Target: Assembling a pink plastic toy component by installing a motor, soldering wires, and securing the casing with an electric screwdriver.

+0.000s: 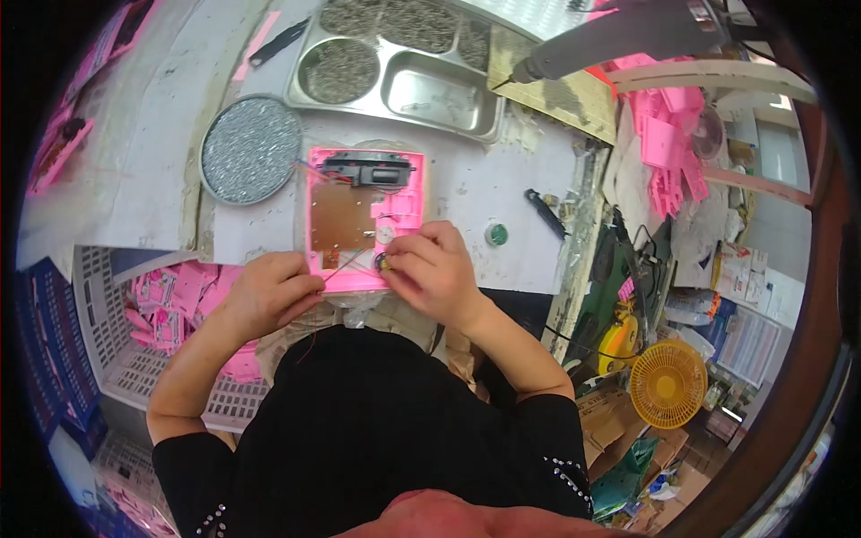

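Observation:
A pink plastic housing [414,211] lies open in front of me, with a brown circuit board [341,215] and a black mechanism [369,169] inside it. My left hand [273,291] is closed at the housing's near left corner, its thumb and forefinger pinching a thin wire [345,264] that runs toward the board. At the near right corner, my right hand [437,273] pinches a small round dark part [381,262] with metal on it. The fingers partly cover this part, so its kind is unclear. A small pale disc [385,235] sits just beyond those fingertips.
A round dish of screws [251,151] and a metal compartment tray [439,97] stand beyond the housing. An electric screwdriver [619,43] hangs at upper right. Right of the housing lie a green-topped pot [496,235] and a black tool [545,213]. A crate [112,332] holds pink parts.

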`<state>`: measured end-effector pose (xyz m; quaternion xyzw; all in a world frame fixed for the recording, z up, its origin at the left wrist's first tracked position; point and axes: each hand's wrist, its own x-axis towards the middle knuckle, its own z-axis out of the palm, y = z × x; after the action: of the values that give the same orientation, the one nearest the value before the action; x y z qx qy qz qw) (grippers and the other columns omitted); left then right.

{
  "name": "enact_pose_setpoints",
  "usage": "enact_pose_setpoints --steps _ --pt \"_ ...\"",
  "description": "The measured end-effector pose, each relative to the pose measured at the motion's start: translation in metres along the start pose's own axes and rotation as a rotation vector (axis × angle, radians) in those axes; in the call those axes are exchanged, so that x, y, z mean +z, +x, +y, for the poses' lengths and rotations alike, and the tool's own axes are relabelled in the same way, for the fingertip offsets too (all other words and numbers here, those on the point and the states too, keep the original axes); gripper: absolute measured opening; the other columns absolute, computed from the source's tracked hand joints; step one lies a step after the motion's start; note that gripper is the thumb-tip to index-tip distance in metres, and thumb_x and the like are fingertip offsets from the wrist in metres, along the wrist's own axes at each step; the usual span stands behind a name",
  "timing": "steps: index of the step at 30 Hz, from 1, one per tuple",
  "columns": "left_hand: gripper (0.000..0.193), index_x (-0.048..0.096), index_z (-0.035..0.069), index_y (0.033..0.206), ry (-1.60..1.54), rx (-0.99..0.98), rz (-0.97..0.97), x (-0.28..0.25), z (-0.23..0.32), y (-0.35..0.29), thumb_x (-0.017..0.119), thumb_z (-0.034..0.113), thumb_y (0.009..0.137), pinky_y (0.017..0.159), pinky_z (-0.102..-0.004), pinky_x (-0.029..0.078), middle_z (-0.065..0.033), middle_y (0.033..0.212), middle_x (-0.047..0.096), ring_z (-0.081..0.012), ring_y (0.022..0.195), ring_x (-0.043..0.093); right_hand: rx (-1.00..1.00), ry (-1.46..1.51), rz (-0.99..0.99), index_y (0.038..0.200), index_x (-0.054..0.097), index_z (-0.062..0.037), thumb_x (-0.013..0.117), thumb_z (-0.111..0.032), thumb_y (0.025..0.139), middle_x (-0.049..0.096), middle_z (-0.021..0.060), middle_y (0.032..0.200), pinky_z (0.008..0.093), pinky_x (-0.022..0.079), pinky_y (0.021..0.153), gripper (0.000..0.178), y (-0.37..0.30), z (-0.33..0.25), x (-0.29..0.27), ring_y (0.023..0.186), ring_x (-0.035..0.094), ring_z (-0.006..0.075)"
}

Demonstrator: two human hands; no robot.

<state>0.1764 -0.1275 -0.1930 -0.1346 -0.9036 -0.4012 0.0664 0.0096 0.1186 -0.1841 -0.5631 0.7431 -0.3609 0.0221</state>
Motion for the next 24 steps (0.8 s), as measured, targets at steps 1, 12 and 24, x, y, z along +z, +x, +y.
enact_pose_setpoints --steps 1,12,24 --pt "0.023 0.066 0.009 0.097 0.003 0.006 0.005 -0.001 0.000 0.000 0.081 0.013 0.080 0.063 -0.0421 0.049 -0.0069 0.085 0.058 -0.0292 0.075 0.062 -0.006 -0.028 -0.007 0.091 0.068 -0.0103 0.083 -0.010 0.071 0.068 0.0015 0.103 0.0398 0.048 0.079 0.024 0.004 -0.004 -0.003 0.093 0.058 0.0279" --pt "0.025 0.068 0.011 0.098 0.094 -0.012 -0.121 -0.009 0.006 0.009 0.081 0.013 0.077 0.066 -0.0419 0.047 -0.0065 0.085 0.057 -0.0290 0.077 0.060 0.518 -0.499 0.025 0.106 0.074 -0.0039 0.074 -0.015 0.086 0.073 0.0138 0.105 0.0375 0.055 0.079 0.023 0.017 0.170 -0.147 0.085 0.070 0.0267" --pt "0.014 0.068 0.002 0.093 0.208 -0.164 -0.020 -0.059 -0.013 0.182 0.070 0.014 0.086 0.076 -0.0449 0.054 -0.0126 0.088 0.066 -0.0358 0.089 0.067 0.839 -0.349 0.210 0.094 0.068 -0.0002 0.075 -0.021 0.084 0.071 0.0174 0.085 0.0426 0.053 0.071 0.024 0.012 0.175 -0.155 0.078 0.069 0.0344"
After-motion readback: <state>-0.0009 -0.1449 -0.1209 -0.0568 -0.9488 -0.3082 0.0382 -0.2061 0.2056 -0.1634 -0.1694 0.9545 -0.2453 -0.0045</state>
